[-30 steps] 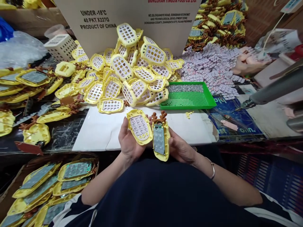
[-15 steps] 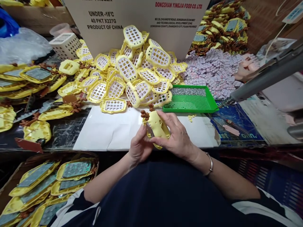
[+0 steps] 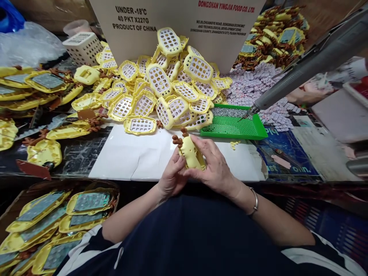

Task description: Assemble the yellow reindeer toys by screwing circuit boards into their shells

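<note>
Between my hands is a yellow plastic toy shell [image 3: 189,153] with brown antlers sticking up at its far end. My left hand [image 3: 173,174] grips its left side, thumb along the edge. My right hand [image 3: 214,165] wraps over the right side, fingers on top and thumb near the lower end. The shell is held just above the white sheet [image 3: 132,157] at the table's front edge. Beyond it lies a heap of yellow front covers [image 3: 158,80] with rows of holes. A green tray [image 3: 227,128] with small silver screws sits right of the heap.
An electric screwdriver [image 3: 276,88] hangs over the tray from the right. Small white pieces [image 3: 253,82] are piled behind it. Yellow shells with circuit boards fill a box [image 3: 116,191] at lower left; others [image 3: 47,82] are stacked on the left. A carton [image 3: 178,19] stands behind.
Both hands still hold the shell, its yellow face turned slightly. The screwdriver's tip now appears further left, over the tray. The whole view has shifted a little.
</note>
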Tool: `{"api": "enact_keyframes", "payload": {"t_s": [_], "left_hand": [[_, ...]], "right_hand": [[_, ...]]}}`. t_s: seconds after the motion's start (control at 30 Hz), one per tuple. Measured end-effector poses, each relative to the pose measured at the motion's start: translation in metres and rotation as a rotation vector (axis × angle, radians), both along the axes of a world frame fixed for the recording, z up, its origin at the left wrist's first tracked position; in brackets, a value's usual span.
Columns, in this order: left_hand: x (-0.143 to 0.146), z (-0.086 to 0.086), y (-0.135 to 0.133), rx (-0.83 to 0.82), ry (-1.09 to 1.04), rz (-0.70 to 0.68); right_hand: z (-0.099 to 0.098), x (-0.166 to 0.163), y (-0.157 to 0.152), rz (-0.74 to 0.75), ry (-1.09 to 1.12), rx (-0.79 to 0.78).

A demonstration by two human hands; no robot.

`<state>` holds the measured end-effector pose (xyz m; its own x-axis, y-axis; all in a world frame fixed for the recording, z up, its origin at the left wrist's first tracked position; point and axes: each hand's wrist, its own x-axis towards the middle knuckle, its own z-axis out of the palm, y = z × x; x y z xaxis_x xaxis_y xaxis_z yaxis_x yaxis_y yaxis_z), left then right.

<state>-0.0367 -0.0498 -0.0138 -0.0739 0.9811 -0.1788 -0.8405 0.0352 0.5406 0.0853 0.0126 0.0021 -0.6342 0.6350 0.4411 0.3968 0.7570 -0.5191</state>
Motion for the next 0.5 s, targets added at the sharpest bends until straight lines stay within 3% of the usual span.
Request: {"api": "enact_keyframes", "payload": {"t_s": [0.2,0.4,0.5], "left_hand": [[-0.002,-0.004,-0.003,0.054,0.078,-0.035],[0.002,-0.001,-0.005,0.091,0.209,-0.020],[0.001,-0.003,-0.007,0.035,0.289,0.036]], "right_hand": [[-0.001,0.002,-0.001,0.046,0.033,0.062],[-0.008,-0.001,-0.011,-0.099,-0.044,0.313],[-0.004,0.005,-0.012,-0.058,-0.060,0.265]]}}
